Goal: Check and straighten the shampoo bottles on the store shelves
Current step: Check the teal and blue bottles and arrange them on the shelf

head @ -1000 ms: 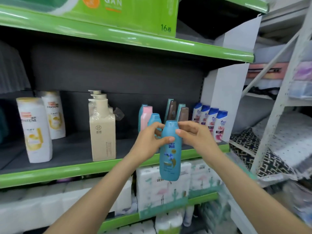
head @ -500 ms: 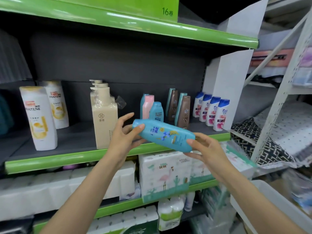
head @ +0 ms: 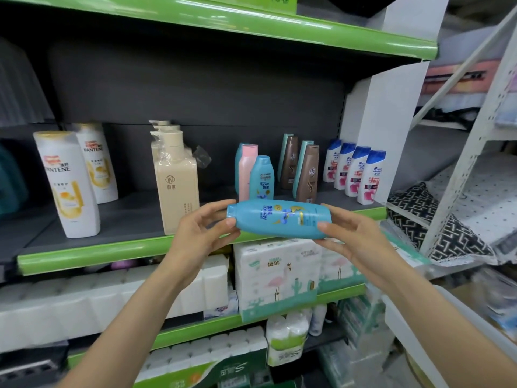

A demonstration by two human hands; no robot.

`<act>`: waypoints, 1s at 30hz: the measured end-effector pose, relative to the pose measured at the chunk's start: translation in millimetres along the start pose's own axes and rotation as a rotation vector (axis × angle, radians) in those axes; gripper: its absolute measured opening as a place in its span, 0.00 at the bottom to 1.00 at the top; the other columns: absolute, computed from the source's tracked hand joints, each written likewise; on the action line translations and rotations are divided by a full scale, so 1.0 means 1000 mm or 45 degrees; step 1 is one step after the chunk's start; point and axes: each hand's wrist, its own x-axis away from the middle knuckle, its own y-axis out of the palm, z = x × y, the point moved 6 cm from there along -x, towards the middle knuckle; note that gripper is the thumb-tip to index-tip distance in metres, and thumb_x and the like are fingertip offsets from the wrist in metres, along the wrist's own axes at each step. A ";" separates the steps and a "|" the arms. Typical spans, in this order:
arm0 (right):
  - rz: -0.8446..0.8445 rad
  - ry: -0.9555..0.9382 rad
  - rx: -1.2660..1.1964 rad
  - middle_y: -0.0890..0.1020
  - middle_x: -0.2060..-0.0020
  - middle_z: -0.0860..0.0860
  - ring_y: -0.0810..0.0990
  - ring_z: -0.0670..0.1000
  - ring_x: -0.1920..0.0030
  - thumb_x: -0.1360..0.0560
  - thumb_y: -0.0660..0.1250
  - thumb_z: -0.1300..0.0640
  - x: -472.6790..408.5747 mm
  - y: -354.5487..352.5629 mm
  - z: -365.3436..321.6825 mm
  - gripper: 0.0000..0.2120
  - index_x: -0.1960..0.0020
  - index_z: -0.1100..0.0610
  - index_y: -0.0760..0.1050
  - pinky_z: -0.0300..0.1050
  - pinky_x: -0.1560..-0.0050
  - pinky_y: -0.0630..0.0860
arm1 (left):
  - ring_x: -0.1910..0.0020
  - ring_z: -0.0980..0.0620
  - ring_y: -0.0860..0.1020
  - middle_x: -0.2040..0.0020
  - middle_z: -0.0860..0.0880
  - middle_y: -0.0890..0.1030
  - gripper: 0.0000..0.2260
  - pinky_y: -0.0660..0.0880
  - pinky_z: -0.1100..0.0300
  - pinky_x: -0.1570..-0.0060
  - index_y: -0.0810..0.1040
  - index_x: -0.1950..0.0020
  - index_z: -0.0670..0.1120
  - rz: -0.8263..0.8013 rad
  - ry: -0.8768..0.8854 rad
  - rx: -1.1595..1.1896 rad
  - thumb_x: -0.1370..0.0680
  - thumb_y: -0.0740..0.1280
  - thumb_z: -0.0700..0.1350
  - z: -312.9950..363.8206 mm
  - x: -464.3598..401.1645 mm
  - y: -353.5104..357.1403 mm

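Observation:
A blue shampoo bottle (head: 279, 218) lies level in the air in front of the green-edged shelf (head: 112, 252), cap to the left. My left hand (head: 201, 233) pinches its cap end and my right hand (head: 352, 239) holds its base end. Behind it on the shelf stand a smaller blue bottle (head: 262, 177), a pink bottle (head: 246, 172), two brown bottles (head: 307, 177), several white bottles with blue caps (head: 361, 175), beige pump bottles (head: 176, 183) and two white Pantene bottles (head: 67, 186).
Packs of tissue (head: 277, 275) and toilet paper rolls (head: 84, 306) fill the shelves below. A white shelf divider (head: 383, 107) closes the right end. To the right, a white metal rack (head: 470, 152) holds patterned cushions (head: 436, 219).
The blue bottle went from upright to lying level, cap to the left. My right hand shifted from the cap to the base end. The view dropped slightly.

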 end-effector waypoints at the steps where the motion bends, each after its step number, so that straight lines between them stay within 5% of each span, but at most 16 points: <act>1: -0.012 0.002 -0.008 0.82 0.44 0.51 0.83 0.51 0.48 0.28 0.68 0.68 0.001 0.000 0.001 0.21 0.37 0.57 0.74 0.42 0.51 0.81 | 0.51 0.49 0.83 0.50 0.46 0.84 0.13 0.80 0.61 0.55 0.78 0.41 0.43 0.015 -0.007 0.007 0.25 0.66 0.36 0.000 0.000 -0.001; 5: -0.023 0.014 -0.031 0.82 0.44 0.50 0.83 0.53 0.49 0.31 0.69 0.69 0.002 -0.002 0.000 0.27 0.34 0.55 0.72 0.41 0.51 0.80 | 0.54 0.49 0.84 0.51 0.47 0.84 0.10 0.81 0.60 0.58 0.79 0.43 0.45 0.082 -0.029 -0.004 0.24 0.66 0.41 0.000 0.001 -0.002; 11: 0.197 0.138 0.233 0.84 0.57 0.53 0.83 0.49 0.63 0.30 0.68 0.44 0.003 -0.002 -0.005 0.17 0.47 0.55 0.79 0.41 0.70 0.76 | 0.57 0.49 0.84 0.52 0.44 0.83 0.10 0.80 0.63 0.58 0.79 0.50 0.42 0.144 -0.046 -0.081 0.23 0.65 0.48 0.002 -0.002 0.003; 19: 0.259 0.310 0.378 0.85 0.64 0.55 0.80 0.49 0.66 0.30 0.63 0.33 -0.005 -0.006 -0.003 0.28 0.52 0.58 0.80 0.41 0.68 0.70 | 0.54 0.51 0.84 0.54 0.46 0.85 0.11 0.81 0.60 0.54 0.78 0.47 0.41 0.123 -0.034 -0.140 0.24 0.67 0.46 0.002 -0.006 0.003; 25: 0.277 0.376 0.422 0.84 0.70 0.54 0.79 0.48 0.72 0.31 0.63 0.32 -0.010 -0.002 0.001 0.31 0.54 0.60 0.79 0.40 0.69 0.69 | 0.57 0.49 0.84 0.55 0.44 0.85 0.14 0.81 0.60 0.58 0.76 0.48 0.38 0.172 -0.080 -0.109 0.24 0.67 0.49 0.002 -0.012 0.003; 30: 0.123 0.276 0.235 0.85 0.60 0.57 0.85 0.53 0.58 0.30 0.66 0.41 -0.015 0.007 0.001 0.22 0.49 0.60 0.78 0.41 0.63 0.78 | 0.55 0.47 0.84 0.53 0.41 0.84 0.11 0.81 0.61 0.56 0.76 0.42 0.41 0.136 -0.056 0.036 0.22 0.65 0.44 0.002 -0.017 0.000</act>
